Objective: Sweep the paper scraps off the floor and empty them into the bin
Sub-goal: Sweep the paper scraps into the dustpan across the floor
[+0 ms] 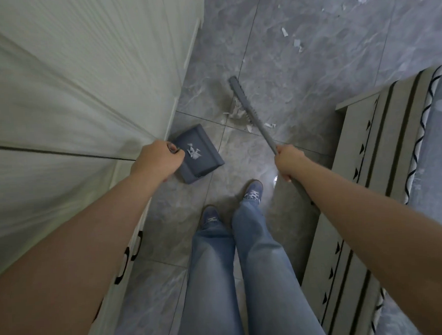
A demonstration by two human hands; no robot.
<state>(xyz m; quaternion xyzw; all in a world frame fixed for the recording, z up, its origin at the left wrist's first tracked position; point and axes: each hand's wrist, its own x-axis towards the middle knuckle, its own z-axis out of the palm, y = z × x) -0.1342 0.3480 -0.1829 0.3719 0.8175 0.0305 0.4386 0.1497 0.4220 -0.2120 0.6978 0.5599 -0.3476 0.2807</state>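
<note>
Scraps [233, 113] beyond broom-gripping right hand [289, 163]

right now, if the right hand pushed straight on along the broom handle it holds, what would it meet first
Probably the broom head on the floor, with the paper scraps bunched against it. The right hand points up that line; depth is uncertain.

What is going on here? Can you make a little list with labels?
left hand: holds the dustpan's handle
dustpan: on the floor by the wardrobe, a few scraps inside
right hand: grips the broom
broom head: on the floor, against a scrap pile
more scraps: farther off on the floor
bin: not in view
</note>
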